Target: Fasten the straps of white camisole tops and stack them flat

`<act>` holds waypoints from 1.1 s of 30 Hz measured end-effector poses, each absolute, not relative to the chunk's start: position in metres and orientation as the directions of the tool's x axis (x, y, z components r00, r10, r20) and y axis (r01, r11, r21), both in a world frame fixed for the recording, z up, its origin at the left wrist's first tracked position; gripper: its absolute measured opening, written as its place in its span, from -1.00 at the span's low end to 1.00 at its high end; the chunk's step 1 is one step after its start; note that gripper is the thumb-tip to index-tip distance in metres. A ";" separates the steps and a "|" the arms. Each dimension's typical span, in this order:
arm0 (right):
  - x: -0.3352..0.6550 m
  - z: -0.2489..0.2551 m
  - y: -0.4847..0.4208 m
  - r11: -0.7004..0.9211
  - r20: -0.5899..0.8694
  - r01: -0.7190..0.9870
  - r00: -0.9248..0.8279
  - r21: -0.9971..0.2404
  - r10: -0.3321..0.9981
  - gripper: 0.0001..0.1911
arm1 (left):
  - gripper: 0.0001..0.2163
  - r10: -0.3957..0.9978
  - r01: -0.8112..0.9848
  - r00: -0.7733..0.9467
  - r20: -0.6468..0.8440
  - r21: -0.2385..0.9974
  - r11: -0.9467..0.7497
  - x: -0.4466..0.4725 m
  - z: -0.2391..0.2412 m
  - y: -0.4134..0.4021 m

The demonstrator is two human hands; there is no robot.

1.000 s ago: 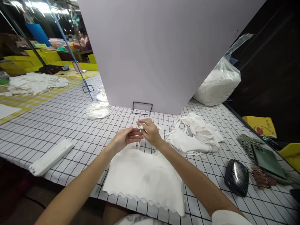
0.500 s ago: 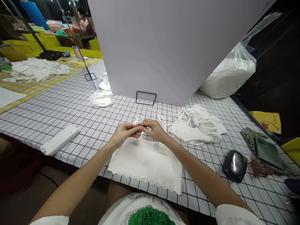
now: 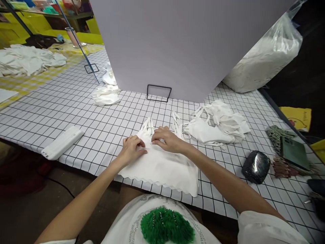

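Note:
A white camisole (image 3: pixel 162 169) with thin straps and a wavy hem lies flat at the table's near edge, hem towards me. My left hand (image 3: pixel 133 149) rests on its upper left part, fingers curled and thumb apart, holding nothing that I can see. Beside it, my right hand (image 3: pixel 167 139) is over the neckline with thumb and fingertips pinched together. What sits in that pinch is too small to make out. The camisole's left straps (image 3: pixel 147 127) stick out beyond my hands. To the right lies a heap of similar white garments (image 3: pixel 215 127).
A large grey board (image 3: pixel 162 47) stands on a wire foot (image 3: pixel 158 93) at the back. Leftward are a white flat pack (image 3: pixel 63 142) and small white pieces (image 3: pixel 105 95). At right are a shiny black object (image 3: pixel 256 166), a green phone (image 3: pixel 294 152) and a stuffed plastic bag (image 3: pixel 264 57).
My hands, earlier touching fingertip to fingertip above the camisole, are now apart. The left has come down onto the cloth. The view has tilted downward slightly.

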State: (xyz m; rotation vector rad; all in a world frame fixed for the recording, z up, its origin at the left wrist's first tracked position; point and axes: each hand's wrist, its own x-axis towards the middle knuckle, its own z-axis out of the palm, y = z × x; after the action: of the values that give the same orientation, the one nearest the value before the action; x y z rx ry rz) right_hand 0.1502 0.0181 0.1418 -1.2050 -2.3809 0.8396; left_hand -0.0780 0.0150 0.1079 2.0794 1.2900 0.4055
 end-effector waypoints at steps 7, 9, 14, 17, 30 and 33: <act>0.142 0.144 0.024 0.600 -0.103 0.635 -0.724 -0.486 0.682 -0.77 | -0.93 0.844 0.605 0.535 -0.049 0.720 -0.341 -0.076 0.102 0.016; 0.138 0.144 0.026 0.647 -0.131 0.611 -0.765 -0.457 0.630 -0.76 | -0.91 0.841 0.597 0.539 -0.038 0.721 -0.351 -0.076 0.100 0.016; 0.135 0.142 0.032 0.692 -0.100 0.570 -0.798 -0.443 0.594 -0.77 | -0.89 0.831 0.571 0.556 -0.029 0.739 -0.357 -0.076 0.097 0.017; 0.137 0.141 0.035 0.690 -0.089 0.590 -0.783 -0.419 0.615 -0.73 | -0.89 0.826 0.557 0.563 -0.028 0.751 -0.355 -0.077 0.097 0.017; 0.136 0.140 0.036 0.667 -0.129 0.563 -0.802 -0.488 0.583 -0.75 | -0.86 0.821 0.562 0.571 -0.021 0.739 -0.372 -0.078 0.096 0.018; 0.141 0.140 0.036 0.660 -0.135 0.559 -0.804 -0.502 0.579 -0.74 | -0.85 0.823 0.565 0.567 -0.026 0.740 -0.366 -0.078 0.097 0.017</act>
State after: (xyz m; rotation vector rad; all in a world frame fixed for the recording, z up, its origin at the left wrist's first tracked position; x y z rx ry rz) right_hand 0.1408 0.0359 0.1400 -0.9696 -2.8287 0.8360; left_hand -0.0777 0.0171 0.0973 2.0768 1.1068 0.4567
